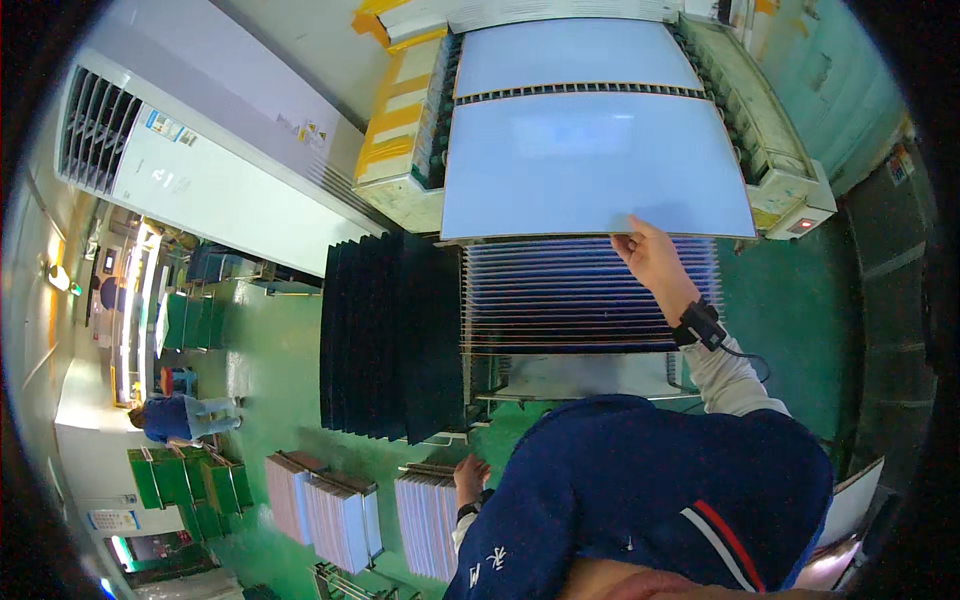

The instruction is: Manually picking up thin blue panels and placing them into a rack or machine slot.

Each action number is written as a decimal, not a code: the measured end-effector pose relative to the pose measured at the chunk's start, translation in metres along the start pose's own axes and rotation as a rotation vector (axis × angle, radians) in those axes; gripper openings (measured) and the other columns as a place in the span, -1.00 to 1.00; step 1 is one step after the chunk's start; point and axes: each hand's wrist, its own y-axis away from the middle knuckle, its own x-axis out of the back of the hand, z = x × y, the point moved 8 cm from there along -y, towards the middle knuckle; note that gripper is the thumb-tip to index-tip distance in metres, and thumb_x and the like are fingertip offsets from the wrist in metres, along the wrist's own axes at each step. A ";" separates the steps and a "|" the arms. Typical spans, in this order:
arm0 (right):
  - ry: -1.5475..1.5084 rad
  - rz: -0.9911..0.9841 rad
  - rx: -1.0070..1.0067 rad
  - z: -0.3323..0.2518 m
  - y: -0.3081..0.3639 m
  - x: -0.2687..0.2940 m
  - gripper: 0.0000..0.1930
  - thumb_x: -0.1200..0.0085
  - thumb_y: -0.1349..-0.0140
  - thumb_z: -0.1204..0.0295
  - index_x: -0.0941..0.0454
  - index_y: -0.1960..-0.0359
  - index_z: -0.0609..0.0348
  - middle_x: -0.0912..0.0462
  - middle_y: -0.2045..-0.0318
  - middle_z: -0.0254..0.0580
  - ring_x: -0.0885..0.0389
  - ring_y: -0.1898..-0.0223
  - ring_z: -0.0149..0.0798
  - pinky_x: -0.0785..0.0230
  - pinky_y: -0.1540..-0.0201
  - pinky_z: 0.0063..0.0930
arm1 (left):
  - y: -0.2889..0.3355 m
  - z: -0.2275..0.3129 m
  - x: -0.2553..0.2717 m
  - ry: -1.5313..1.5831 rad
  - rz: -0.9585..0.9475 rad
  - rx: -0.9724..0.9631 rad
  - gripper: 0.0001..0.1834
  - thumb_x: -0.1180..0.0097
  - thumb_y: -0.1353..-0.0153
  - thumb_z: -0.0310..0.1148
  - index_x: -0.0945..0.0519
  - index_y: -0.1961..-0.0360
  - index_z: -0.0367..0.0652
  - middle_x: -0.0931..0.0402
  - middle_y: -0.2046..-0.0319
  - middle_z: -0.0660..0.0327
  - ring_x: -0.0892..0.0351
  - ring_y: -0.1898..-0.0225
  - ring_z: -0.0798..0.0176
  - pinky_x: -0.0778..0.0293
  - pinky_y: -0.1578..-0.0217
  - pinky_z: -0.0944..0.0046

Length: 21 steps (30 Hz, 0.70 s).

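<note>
A large glossy white panel [590, 165] lies on the roller conveyor [585, 91], its near edge jutting out toward me. My right hand [650, 260] pinches that near edge, right of its middle, thumb against fingers. Beneath the edge stands a rack of closely spaced panels [565, 300], their edges stacked in rows. My left hand [470, 478] hangs low at my side, fingers loosely bent and apart, with nothing seen in it. It is nearest to a rack of upright pale panels [425, 520]. A second white panel [580, 55] lies farther back on the rollers.
Dark upright boards [385, 340] stand left of the stacked rack. More pale panels [335, 520] fill a floor rack at lower left. A tall white cabinet unit [220, 170] stands at left. Another person [185, 418] works far left beside green boards [190, 480].
</note>
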 end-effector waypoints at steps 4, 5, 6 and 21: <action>0.020 -0.051 -0.029 -0.006 -0.008 0.002 -0.79 0.01 -0.18 0.38 -0.39 0.25 0.27 -0.49 0.31 -0.13 -0.47 0.29 -0.23 -0.38 0.20 -0.38 | 0.016 0.012 -0.006 -0.139 0.069 0.013 -0.70 -0.05 -0.13 -0.22 -0.40 0.28 -0.25 -0.45 0.45 0.16 -0.50 0.54 0.25 -0.43 0.65 0.35; 0.032 -0.056 -0.037 -0.005 -0.011 0.002 -0.80 0.01 -0.18 0.38 -0.39 0.26 0.27 -0.49 0.32 -0.13 -0.46 0.29 -0.23 -0.38 0.21 -0.38 | 0.021 0.014 -0.008 -0.154 0.061 0.009 -0.71 -0.03 -0.14 -0.22 -0.41 0.28 -0.25 -0.45 0.46 0.17 -0.50 0.55 0.26 -0.43 0.65 0.36; 0.030 -0.004 -0.022 -0.008 -0.008 -0.001 -0.80 -0.01 -0.17 0.39 -0.38 0.26 0.26 -0.47 0.33 -0.11 -0.46 0.30 -0.23 -0.38 0.24 -0.38 | 0.026 0.016 -0.012 -0.167 0.053 0.007 -0.71 -0.02 -0.14 -0.22 -0.41 0.29 -0.25 -0.45 0.46 0.18 -0.50 0.55 0.27 -0.43 0.64 0.36; -0.016 -0.037 -0.083 -0.009 -0.065 0.019 -0.77 -0.01 -0.18 0.38 -0.39 0.28 0.33 -0.49 0.34 -0.09 -0.48 0.26 -0.16 -0.43 0.18 -0.36 | 0.035 0.003 0.002 -0.165 0.120 -0.089 -0.80 0.00 -0.12 -0.27 -0.43 0.34 -0.18 -0.45 0.48 0.18 -0.47 0.54 0.27 -0.45 0.59 0.29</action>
